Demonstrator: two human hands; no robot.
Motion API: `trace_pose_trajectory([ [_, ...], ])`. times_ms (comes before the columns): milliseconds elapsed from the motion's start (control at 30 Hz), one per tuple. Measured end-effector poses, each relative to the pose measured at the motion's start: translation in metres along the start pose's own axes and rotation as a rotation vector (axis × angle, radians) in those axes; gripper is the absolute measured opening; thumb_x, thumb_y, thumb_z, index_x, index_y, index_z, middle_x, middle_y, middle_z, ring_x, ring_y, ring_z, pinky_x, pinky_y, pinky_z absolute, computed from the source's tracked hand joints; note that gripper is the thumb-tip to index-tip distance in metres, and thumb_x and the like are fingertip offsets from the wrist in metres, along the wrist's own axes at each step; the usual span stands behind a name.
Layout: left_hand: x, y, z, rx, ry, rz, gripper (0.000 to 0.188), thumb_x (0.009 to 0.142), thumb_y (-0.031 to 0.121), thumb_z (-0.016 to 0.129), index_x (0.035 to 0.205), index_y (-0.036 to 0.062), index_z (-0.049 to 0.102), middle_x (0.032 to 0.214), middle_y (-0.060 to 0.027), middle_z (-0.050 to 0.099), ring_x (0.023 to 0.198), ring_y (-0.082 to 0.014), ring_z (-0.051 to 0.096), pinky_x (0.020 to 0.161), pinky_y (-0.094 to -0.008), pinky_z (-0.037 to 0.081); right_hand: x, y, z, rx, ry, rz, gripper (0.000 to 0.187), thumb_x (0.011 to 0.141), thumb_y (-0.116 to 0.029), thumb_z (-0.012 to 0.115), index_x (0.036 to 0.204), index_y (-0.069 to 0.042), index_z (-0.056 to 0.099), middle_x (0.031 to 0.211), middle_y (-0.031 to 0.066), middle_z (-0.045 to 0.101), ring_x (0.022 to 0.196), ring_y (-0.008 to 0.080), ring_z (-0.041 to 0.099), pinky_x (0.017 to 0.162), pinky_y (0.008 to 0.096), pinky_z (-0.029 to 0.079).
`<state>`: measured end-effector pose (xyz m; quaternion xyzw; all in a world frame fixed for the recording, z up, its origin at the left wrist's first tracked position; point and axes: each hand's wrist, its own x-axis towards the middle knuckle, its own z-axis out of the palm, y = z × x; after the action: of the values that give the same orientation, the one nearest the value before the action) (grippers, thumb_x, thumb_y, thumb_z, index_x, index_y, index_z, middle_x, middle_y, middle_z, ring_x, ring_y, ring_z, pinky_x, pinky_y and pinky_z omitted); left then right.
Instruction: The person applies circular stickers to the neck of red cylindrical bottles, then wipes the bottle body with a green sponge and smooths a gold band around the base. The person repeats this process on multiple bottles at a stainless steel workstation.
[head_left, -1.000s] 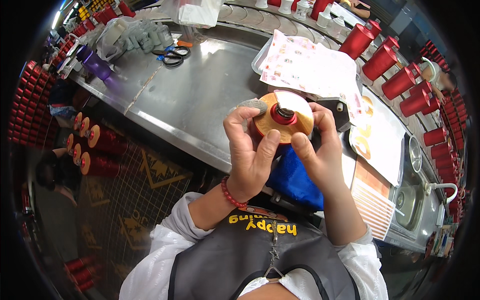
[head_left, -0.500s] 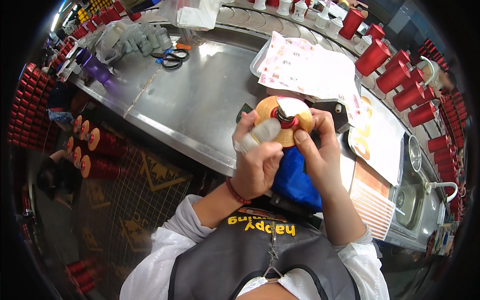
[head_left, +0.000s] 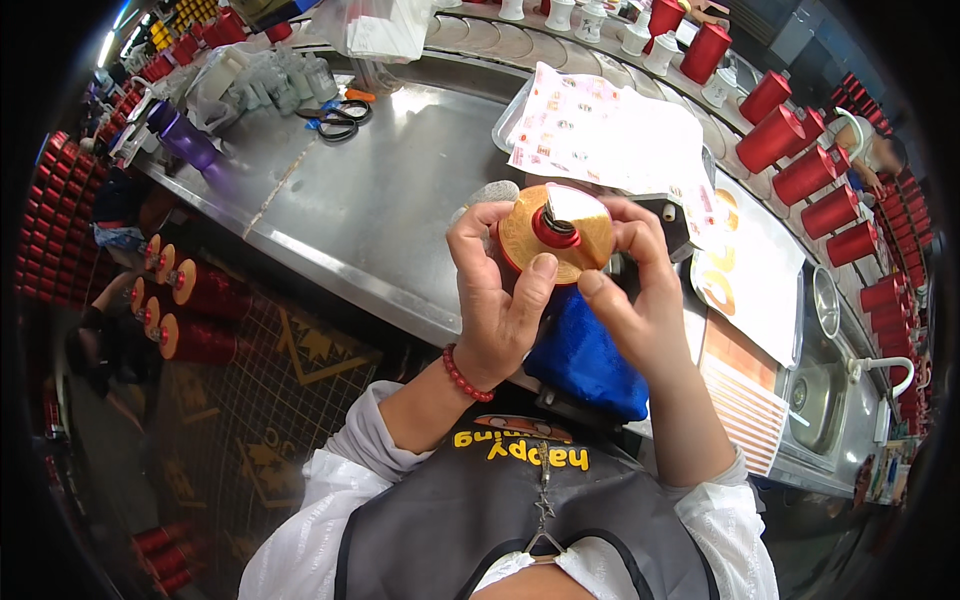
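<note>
Between both hands I hold a red bottle (head_left: 555, 240), its neck facing up toward me. A shiny gold disc-shaped label covers the shoulder around the neck, with a white glare patch along the far edge. My left hand (head_left: 500, 305) wraps the left side, thumb on the gold label. A whitish padded thing (head_left: 488, 196) shows behind its fingers; I cannot tell if it is a cloth or a wrapped finger. My right hand (head_left: 648, 300) grips the right side, thumb at the near rim. The bottle's body is mostly hidden beneath the gold top.
Below the hands lies a blue cloth (head_left: 590, 355). Printed label sheets (head_left: 610, 130) cover a tray beyond. Black scissors (head_left: 340, 122) and a purple bottle (head_left: 182, 137) stand on the metal table (head_left: 370, 220). Red bottles (head_left: 770, 140) line the curved conveyor. A sink (head_left: 822, 410) is at right.
My left hand has turned; the whitish padded thing has moved off the gold label to behind the bottle, and the left thumb now rests on the label. Conveyor bottles have shifted.
</note>
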<state>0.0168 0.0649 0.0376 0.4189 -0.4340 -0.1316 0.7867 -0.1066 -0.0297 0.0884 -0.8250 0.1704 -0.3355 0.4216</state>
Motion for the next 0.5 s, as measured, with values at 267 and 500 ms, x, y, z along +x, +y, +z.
trace_pose_trajectory([
  [267, -0.003, -0.006, -0.003, 0.054, 0.008, -0.029, 0.055, 0.096, 0.008, 0.057, 0.142, 0.003, 0.026, 0.134, -0.0145, 0.041, 0.122, -0.0207, 0.047, 0.108, -0.0374, 0.039, 0.016, 0.029, 0.005, 0.28, 0.032, -0.021, 0.017, 0.09, -0.012, 0.072, 0.092, -0.002, 0.058, 0.119, 0.0143, 0.062, 0.107, 0.0194, 0.059, 0.092, 0.0318, 0.048],
  [500, 0.021, -0.009, -0.025, -0.17, -0.128, -0.176, 0.054, 0.099, 0.018, 0.062, 0.141, 0.0019, 0.031, 0.134, -0.0136, 0.046, 0.12, -0.0186, 0.051, 0.105, -0.0353, 0.043, 0.004, 0.014, 0.013, 0.093, 0.184, 0.022, 0.022, 0.087, -0.015, 0.075, 0.093, -0.003, 0.057, 0.114, 0.0117, 0.056, 0.105, 0.0198, 0.057, 0.094, 0.0328, 0.046],
])
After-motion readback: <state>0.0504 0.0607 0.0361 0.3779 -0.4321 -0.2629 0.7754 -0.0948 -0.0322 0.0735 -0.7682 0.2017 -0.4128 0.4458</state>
